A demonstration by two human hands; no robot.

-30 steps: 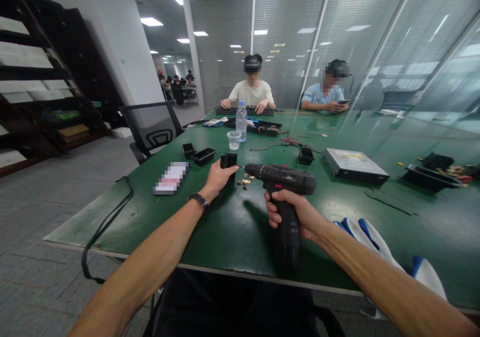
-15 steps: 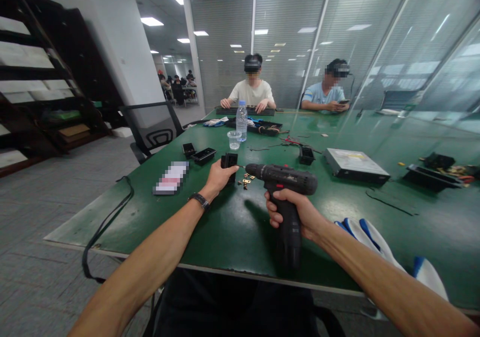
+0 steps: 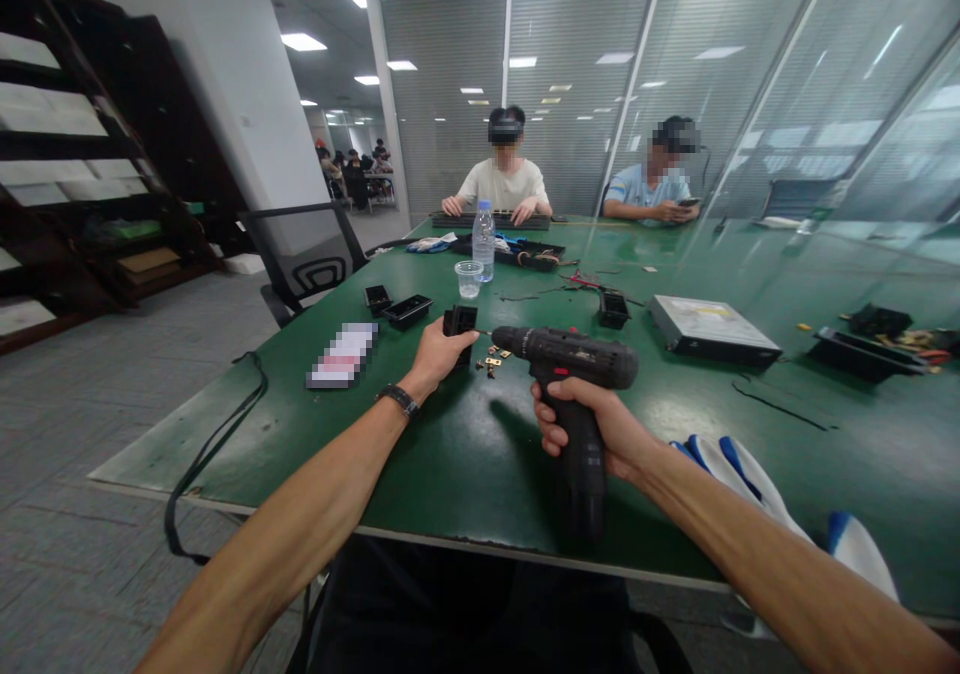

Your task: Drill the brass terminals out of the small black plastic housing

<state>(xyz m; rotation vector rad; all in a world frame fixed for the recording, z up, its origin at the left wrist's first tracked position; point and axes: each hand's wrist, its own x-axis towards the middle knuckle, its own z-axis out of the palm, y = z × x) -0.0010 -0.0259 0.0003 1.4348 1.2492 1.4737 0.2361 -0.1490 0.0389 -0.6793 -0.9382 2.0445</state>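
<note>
Lining up seems the step: my right hand [image 3: 589, 416] grips the drill [image 3: 585, 356], its bit [image 3: 485, 333] towards the black housing [image 3: 463, 321] clasped in my left hand [image 3: 438, 354] at the table [image 3: 457, 474]; contact's unclear, so the next move wants steadiness.

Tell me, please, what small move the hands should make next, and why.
Perhaps the left hand should ease its thumb back slightly: it grips the black plastic housing with that thumb close to the bit of the cordless drill, which the right hand aims toward the housing.
</note>
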